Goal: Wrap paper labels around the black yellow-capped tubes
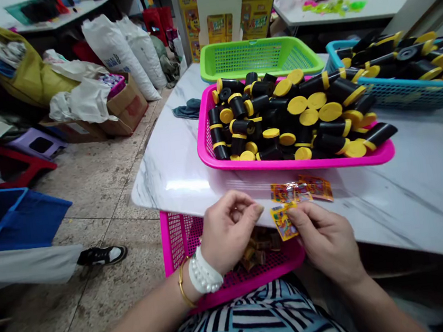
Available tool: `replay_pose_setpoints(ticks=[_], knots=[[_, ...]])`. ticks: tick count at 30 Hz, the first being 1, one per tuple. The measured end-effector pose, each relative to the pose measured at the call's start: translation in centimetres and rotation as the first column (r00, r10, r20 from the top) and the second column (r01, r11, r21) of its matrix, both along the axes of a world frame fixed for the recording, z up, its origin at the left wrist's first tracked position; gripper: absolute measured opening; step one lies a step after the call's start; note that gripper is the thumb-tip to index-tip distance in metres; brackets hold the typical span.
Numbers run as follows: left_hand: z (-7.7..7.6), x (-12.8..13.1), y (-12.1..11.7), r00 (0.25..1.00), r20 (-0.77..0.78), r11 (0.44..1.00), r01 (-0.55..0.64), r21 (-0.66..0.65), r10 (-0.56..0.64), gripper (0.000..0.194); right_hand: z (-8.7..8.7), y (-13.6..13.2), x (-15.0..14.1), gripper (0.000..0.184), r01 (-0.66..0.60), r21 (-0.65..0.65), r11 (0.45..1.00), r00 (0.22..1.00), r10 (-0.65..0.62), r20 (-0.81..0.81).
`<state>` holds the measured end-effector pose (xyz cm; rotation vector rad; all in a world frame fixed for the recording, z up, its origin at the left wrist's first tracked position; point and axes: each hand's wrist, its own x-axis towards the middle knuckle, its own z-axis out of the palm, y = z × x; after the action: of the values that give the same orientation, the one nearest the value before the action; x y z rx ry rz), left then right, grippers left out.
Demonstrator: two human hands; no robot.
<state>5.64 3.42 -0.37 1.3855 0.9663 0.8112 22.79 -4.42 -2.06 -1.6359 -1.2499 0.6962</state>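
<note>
My right hand [327, 236] pinches a small orange printed sachet [284, 224] by its upper right corner, thumb against fingers. To its left, my left hand [228, 229] is closed, with thumb and index finger together; whatever it may hold is hidden. A few similar orange sachets [318, 187] lie on the marble-patterned table just beyond my right hand. Below my hands, a pink basket [172, 246] at my lap contains several small wrapped pieces [255, 252], partly covered by my left hand. On the table ahead stands a pink basket [297, 165] heaped with black tubes with yellow caps [266, 107].
Behind the heaped basket is a green basket [262, 65]. A blue basket [416, 90] of similar black tubes stands at the right. White sacks [113, 56] and a cardboard box [128, 104] rest on the floor at left, where another person's shoe [106, 255] also shows.
</note>
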Motion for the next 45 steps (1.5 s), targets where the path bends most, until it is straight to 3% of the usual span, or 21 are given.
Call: replay_pose_setpoints(ticks=[1,3,6,9,14,19,24,31,34,40,43,44,45], knots=[[0.1,-0.1,-0.7,0.998,0.017,0.998,-0.061,0.015,0.060,0.019,-0.3,-0.1,-0.4,0.038,0.062,0.032,0.998,0.998,-0.063,0.005],[0.3,-0.4,-1.9,0.998,0.016,0.994,-0.067,0.084,0.066,0.023,-0.7,-0.3,-1.1,0.039,0.121,0.075,0.990,0.992,-0.123,0.023],[0.5,-0.5,-3.1,0.999,-0.005,0.979,-0.051,0.196,0.053,0.020,-1.0,-0.5,-1.7,0.038,0.138,0.128,0.982,0.987,-0.147,0.062],[0.4,-0.4,-3.1,0.996,0.001,0.969,-0.089,0.229,0.091,0.015,-1.0,-0.6,-2.0,0.034,0.160,0.180,0.971,0.981,-0.176,0.080],[0.3,-0.4,-3.0,0.992,0.043,0.958,-0.127,0.259,0.120,0.012,-1.2,-0.6,-2.3,0.034,0.147,0.208,0.967,0.983,-0.167,0.081],[0.6,-0.6,-3.3,0.977,0.090,0.909,-0.212,0.359,0.192,0.007,-1.9,-0.6,-2.4,0.030,0.154,0.221,0.963,0.980,-0.177,0.090],[0.0,-0.2,-2.9,0.985,0.063,0.912,-0.173,0.373,0.161,0.007,-1.7,-0.7,-2.7,0.032,0.070,0.286,0.956,0.986,-0.111,0.128],[-0.6,0.2,-2.1,0.980,0.101,0.966,-0.186,0.182,0.170,0.002,-1.1,0.5,-2.9,0.022,0.033,0.427,0.903,0.967,-0.137,0.213],[-0.8,0.1,-1.8,0.979,0.100,0.978,-0.186,0.094,0.177,0.008,-1.0,1.1,-3.3,0.021,0.036,0.469,0.882,0.963,-0.157,0.220],[-1.0,-0.2,-1.3,0.981,0.158,0.987,-0.088,-0.133,0.109,0.017,-1.5,1.4,-4.1,0.025,-0.022,0.467,0.884,0.965,-0.104,0.242],[-1.3,-0.5,-1.1,0.983,0.118,0.956,-0.106,-0.275,0.143,0.027,0.0,2.2,-1.6,0.017,-0.103,0.458,0.883,0.935,-0.071,0.347],[-1.4,-0.6,-1.0,0.981,0.118,0.935,-0.105,-0.339,0.153,0.030,0.9,2.8,-0.1,0.009,-0.103,0.471,0.876,0.907,-0.111,0.405],[-1.5,-0.6,-0.9,0.979,0.131,0.912,-0.094,-0.398,0.158,0.033,2.1,3.6,1.6,0.008,-0.035,0.541,0.840,0.849,-0.261,0.460]])
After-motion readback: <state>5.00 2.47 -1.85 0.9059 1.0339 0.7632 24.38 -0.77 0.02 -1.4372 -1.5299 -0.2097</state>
